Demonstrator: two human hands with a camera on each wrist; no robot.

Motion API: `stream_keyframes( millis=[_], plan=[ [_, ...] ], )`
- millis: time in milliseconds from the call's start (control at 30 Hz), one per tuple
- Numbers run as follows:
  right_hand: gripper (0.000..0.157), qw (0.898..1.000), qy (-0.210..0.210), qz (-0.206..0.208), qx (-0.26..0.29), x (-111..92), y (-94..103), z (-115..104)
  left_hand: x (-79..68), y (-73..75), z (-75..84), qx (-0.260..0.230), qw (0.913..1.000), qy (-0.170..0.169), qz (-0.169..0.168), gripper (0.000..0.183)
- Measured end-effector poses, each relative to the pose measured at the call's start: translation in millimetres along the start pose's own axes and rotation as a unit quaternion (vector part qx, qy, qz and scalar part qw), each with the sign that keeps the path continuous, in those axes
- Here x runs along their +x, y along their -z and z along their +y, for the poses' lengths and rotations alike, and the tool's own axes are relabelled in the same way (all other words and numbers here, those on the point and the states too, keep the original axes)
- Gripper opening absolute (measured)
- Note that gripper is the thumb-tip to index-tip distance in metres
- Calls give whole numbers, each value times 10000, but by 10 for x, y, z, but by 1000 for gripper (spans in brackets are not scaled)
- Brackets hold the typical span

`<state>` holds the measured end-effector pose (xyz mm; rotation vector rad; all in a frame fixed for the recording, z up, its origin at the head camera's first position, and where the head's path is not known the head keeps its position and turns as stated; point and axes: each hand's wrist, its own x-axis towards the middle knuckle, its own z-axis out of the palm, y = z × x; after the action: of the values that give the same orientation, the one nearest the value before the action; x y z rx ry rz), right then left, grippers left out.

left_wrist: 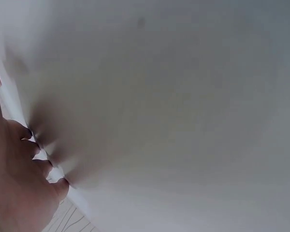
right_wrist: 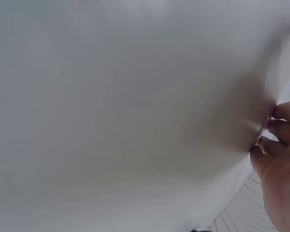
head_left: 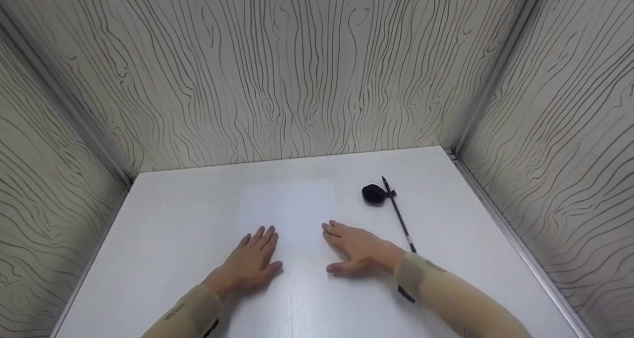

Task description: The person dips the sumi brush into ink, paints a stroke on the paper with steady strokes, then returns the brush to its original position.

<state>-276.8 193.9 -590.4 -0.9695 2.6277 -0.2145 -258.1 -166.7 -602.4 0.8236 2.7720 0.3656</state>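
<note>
Fingers of the left hand (head_left: 250,264) lay straight, tips resting at the near edge of a sheet of paper (head_left: 292,209) around seven o'clock, the thumb spread wide; the right hand (head_left: 357,248) lay similarly near four o'clock, fingers extended and thumb apart. Neither held anything. Beyond their fingertips the sheet lay flat on the white table (head_left: 163,249), its edges faint, with no mark visible on it. Judging from that, placing the sheet seemed done or nearly so, and any use of the brush (head_left: 400,218) seemed not yet begun. That brush lay towards three o'clock of the sheet, its tip pointing to eleven, its shaft crossing the stub of a round black object (head_left: 374,195). This might have been a small ink dish; whether it contained anything could not be told, and no other container showed. At twelve o'clock stood a wood-grain wall (head_left: 297,70)
</note>
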Motion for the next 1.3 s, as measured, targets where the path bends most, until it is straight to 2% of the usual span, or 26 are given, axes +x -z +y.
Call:
stream_keyframes(
  millis=[533,833,1067,1300],
  plan=[
    [103,9998,-32,114,164,-397,-78,179,-137,-49,62,-10,9998,-205,-80,89],
    [103,9998,41,143,159,-549,-119,188,-189,-95,99,178,9971,-712,-194,100],
    [103,9994,120,276,145,-620,-170,131,-221,-108,113,148,9964,-815,-207,103],
    [104,9996,84,242,119,-718,-182,68,-330,-112,168,74,9961,-848,-225,103]
  ],
)
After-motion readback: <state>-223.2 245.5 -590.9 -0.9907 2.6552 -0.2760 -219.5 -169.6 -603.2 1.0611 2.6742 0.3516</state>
